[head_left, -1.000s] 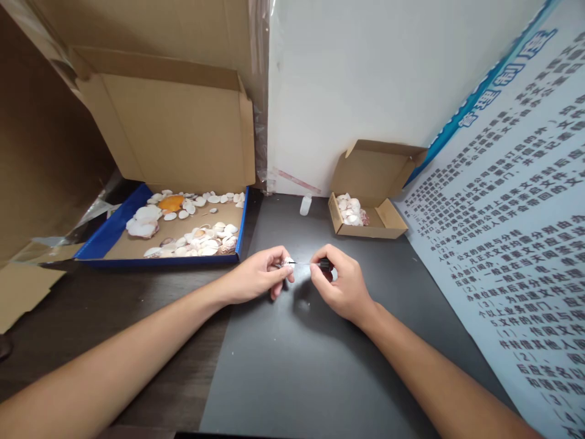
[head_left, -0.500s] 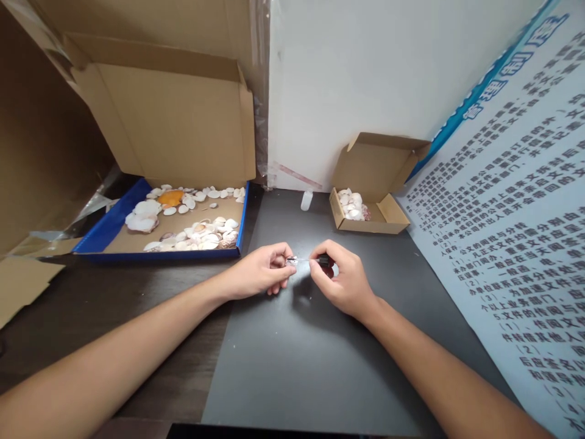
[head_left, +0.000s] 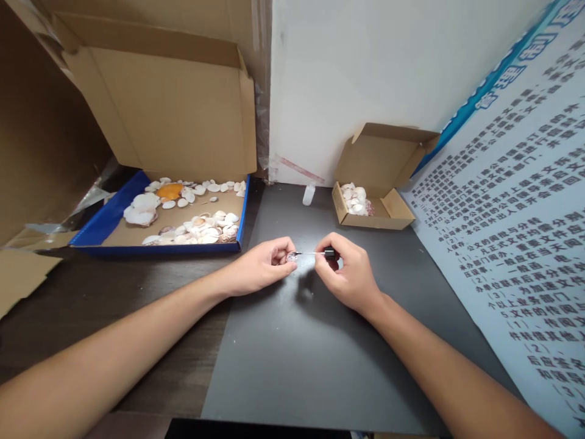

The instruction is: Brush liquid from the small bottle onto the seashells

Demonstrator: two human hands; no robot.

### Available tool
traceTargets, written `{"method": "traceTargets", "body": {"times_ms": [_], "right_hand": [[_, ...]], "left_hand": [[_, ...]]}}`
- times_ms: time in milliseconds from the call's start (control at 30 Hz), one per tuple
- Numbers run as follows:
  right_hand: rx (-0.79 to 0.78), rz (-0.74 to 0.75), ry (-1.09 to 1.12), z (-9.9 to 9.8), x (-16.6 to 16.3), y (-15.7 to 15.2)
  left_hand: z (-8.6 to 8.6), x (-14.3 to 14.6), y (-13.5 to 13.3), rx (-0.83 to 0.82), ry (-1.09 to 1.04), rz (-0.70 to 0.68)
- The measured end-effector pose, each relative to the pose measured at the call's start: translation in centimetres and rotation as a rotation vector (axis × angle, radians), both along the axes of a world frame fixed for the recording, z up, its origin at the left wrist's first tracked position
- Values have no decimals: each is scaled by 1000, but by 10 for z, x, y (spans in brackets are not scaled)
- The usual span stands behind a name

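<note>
Tool shifted right, bottle, small box beyond

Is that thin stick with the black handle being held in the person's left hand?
No, the right hand grips the black handle, while the thin stick points toward the left hand.

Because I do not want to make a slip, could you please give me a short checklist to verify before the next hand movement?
1. Left hand holds the small pale piece: ok.
2. Right hand grips the black-handled tool: ok.
3. Tool tip touches the piece: cannot tell, too small.
4. Whitish bottle is apart from both hands: ok.
5. Small carton has its lid open: ok.
6. Blue-sided box has its lid open: ok.
</note>
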State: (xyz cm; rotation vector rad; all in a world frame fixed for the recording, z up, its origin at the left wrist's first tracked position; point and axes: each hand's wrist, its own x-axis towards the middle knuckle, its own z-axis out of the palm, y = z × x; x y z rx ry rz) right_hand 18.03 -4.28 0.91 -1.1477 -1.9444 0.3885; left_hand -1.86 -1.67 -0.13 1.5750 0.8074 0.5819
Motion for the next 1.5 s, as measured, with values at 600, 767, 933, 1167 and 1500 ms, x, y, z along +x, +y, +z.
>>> {"method": "traceTargets", "body": {"times_ms": [600, 767, 933, 1167, 1500], "right_hand": [[-10, 41, 13, 2, 0, -3], [12, -25, -7, 4, 0, -3], [43, -76, -22, 5, 1, -3], [48, -52, -17, 6, -1, -5], [55, 28, 32, 5, -5, -11]], "left_hand": [[2, -1, -1, 48, 58, 17], [5, 0, -2, 48, 61, 9], [4, -1, -2, 50, 72, 5], [3, -2, -2, 59, 72, -6], [3, -1, -2, 53, 67, -16]]}}
